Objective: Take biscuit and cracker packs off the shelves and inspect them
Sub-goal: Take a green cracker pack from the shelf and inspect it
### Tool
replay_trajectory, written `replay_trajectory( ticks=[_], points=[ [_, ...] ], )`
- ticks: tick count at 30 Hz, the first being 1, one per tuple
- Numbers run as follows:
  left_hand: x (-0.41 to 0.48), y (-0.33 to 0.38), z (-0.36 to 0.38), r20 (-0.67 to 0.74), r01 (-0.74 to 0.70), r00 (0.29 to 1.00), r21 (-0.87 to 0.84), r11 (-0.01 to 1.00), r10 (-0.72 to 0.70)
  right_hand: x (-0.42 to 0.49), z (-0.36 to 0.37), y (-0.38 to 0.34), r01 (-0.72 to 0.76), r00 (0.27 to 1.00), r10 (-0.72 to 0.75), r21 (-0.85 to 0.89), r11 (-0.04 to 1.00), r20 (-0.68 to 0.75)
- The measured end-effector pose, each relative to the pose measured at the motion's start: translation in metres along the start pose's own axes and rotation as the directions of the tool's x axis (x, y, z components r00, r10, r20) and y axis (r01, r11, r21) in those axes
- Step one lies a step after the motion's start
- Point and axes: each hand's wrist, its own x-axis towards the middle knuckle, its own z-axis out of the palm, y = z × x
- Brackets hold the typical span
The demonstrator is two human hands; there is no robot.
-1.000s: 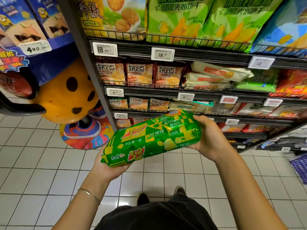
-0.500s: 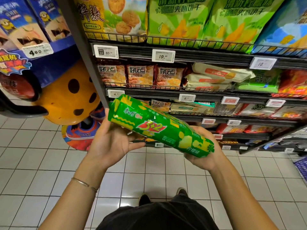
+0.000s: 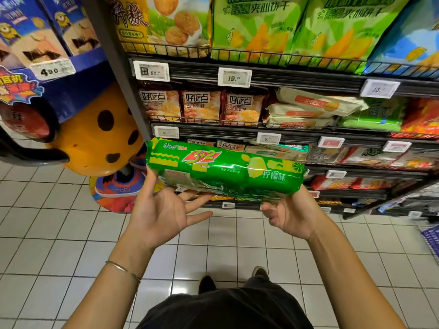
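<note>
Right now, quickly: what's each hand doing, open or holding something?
Left hand: open, fingers spread, propping the left end of the green biscuit pack.
Right hand: curled round the pack's right end, holding it.

One wide head-worn camera looks forward and down. Shelves [image 3: 292, 74] stand close ahead; the tiled floor [image 3: 42, 257] lies below

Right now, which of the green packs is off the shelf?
The long 3+2 pack, supported by the left hand and right hand; the big green bags stand on the top shelf.
</note>
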Motion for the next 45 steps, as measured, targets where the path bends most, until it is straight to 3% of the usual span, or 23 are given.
replay_trajectory(
  ticks=[4,7,9,12,17,22,26,28,30,32,38,45],
  points=[
    [0.001,0.001,-0.002,-0.002,0.024,1.0,-0.038,0.999,-0.024,0.006,-0.001,0.002,-0.022,1.0,0.022,0.003,1.0,0.011],
    [0.0,0.003,0.004,0.035,0.034,0.999,-0.045,0.998,-0.033,0.011,0.005,0.009,-0.067,0.998,0.069,0.123,0.99,-0.006],
    [0.0,0.006,0.014,0.046,-0.003,0.999,0.065,0.998,0.0,0.017,0.004,0.02,-0.095,0.994,0.105,0.28,0.955,-0.022],
    [-0.001,0.011,0.038,-0.087,-0.061,0.991,0.369,0.927,0.1,0.026,0.0,0.041,-0.193,0.978,0.209,0.419,0.887,0.009],
    [-0.004,0.006,0.067,-0.052,-0.11,0.982,0.618,0.778,0.181,0.038,-0.007,0.067,-0.268,0.963,0.261,0.403,0.875,0.075],
    [-0.004,0.008,0.074,-0.043,-0.154,0.976,0.564,0.811,0.215,0.042,-0.019,0.068,-0.226,0.972,0.236,0.317,0.921,0.008],
    [-0.005,0.007,0.077,0.028,-0.246,0.958,0.585,0.773,0.284,0.044,-0.025,0.055,-0.13,0.991,0.128,0.133,0.983,0.029],
    [-0.005,0.005,0.076,0.066,-0.283,0.951,0.581,0.764,0.302,0.046,-0.021,0.046,-0.038,0.999,0.04,-0.076,0.996,0.019],
    [-0.004,0.002,0.073,0.1,-0.296,0.951,0.575,0.763,0.294,0.05,-0.016,0.035,0.037,0.999,-0.036,-0.278,0.96,0.008],
    [-0.004,-0.001,0.068,0.153,-0.305,0.951,0.611,0.73,0.269,0.055,-0.011,0.022,0.094,0.995,-0.096,-0.361,0.928,0.014],
    [-0.01,0.001,0.05,0.307,-0.332,0.941,0.746,0.577,0.144,0.061,0.0,-0.012,0.325,0.946,-0.319,-0.191,0.926,0.061],
    [-0.013,-0.002,0.036,0.293,-0.34,0.938,0.661,0.669,0.186,0.062,0.001,-0.027,0.427,0.904,-0.421,-0.138,0.893,0.076]
  ],
)
